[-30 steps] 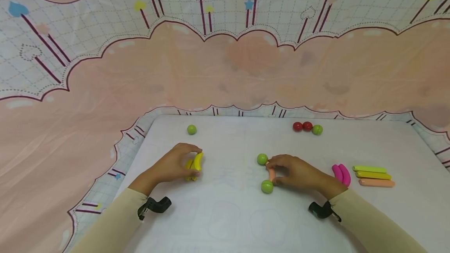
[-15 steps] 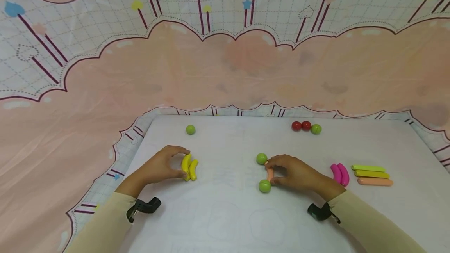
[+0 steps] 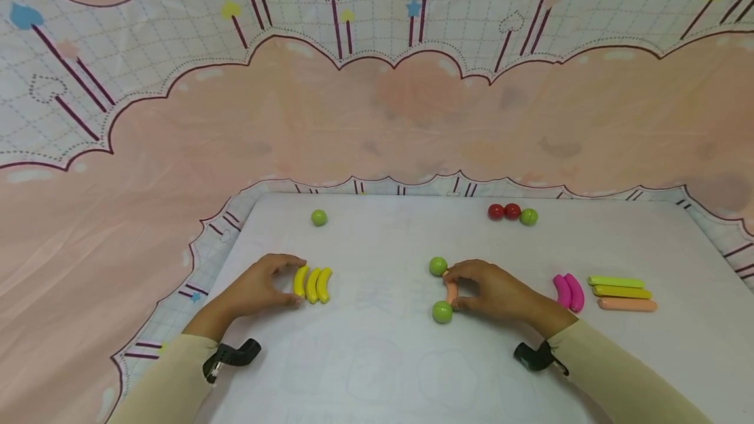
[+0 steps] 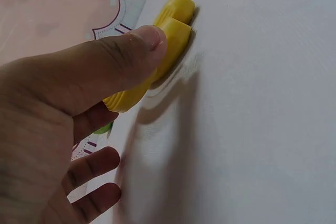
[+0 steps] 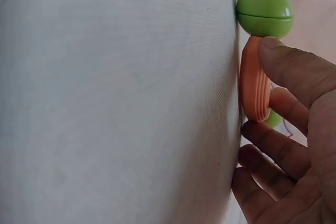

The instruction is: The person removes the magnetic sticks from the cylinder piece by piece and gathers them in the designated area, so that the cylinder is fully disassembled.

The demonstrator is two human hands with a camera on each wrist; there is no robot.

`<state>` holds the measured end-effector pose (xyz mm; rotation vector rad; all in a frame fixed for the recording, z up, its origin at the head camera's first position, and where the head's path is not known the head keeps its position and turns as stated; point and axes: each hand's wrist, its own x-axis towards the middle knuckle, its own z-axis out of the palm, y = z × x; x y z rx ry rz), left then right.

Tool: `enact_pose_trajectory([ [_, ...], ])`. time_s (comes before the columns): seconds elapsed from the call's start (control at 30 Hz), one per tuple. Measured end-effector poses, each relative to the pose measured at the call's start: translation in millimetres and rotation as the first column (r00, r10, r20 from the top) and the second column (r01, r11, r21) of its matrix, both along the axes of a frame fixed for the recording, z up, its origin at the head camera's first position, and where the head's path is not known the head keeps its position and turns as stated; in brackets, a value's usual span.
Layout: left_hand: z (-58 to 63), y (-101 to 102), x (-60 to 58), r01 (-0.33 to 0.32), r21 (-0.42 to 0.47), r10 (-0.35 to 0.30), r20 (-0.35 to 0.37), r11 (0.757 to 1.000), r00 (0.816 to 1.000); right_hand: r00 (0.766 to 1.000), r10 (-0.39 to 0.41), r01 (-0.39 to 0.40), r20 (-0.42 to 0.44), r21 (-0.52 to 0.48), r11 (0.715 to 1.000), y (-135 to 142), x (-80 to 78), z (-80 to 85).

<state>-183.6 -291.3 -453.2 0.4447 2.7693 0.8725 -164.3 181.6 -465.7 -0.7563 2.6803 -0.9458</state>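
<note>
Three yellow banana-shaped pieces lie side by side on the white tabletop. My left hand pinches the leftmost yellow piece by its two ends, between thumb and finger; in the left wrist view the thumb lies across yellow plastic. My right hand pinches a curved orange piece, also end to end. A green ball sits at that piece's far end and another green ball at its near end. The right wrist view shows the orange piece upright on edge against the surface.
Beside the right wrist lie two curved magenta pieces and three straight sticks, lime, yellow and orange. Two red balls and a green ball line up at the back right. A lone green ball sits back left.
The yellow pieces, bunched together a second ago, now stand spread in a row of three. My left hand has shifted left to the outermost one. The right hand has stayed put.
</note>
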Motion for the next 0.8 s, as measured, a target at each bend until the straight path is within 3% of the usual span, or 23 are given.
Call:
enact_pose_trajectory([
  [0.23, -8.4, 1, 2.4, -0.003, 0.028, 0.003, -0.014, 1.000, 1.000, 1.000, -0.004, 0.004, -0.005, 0.000, 1.000, 0, 0.1, -0.7],
  [0.47, -10.9, 5, 5.3, 0.013, -0.017, -0.014, -0.069, 1.000, 0.998, 1.000, 0.001, -0.001, -0.011, -0.003, 1.000, -1, -0.8, -2.8],
  [0.67, -3.5, 6, 4.7, 0.031, -0.079, -0.037, -0.078, 0.996, 0.996, 1.000, 0.005, -0.005, -0.017, -0.010, 1.000, -1, -0.8, -4.2],
  [0.8, 6.0, 16, 4.1, 0.020, -0.086, -0.031, -0.136, 0.996, 0.990, 1.000, -0.001, 0.001, -0.018, -0.006, 1.000, -1, -0.2, -2.5],
])
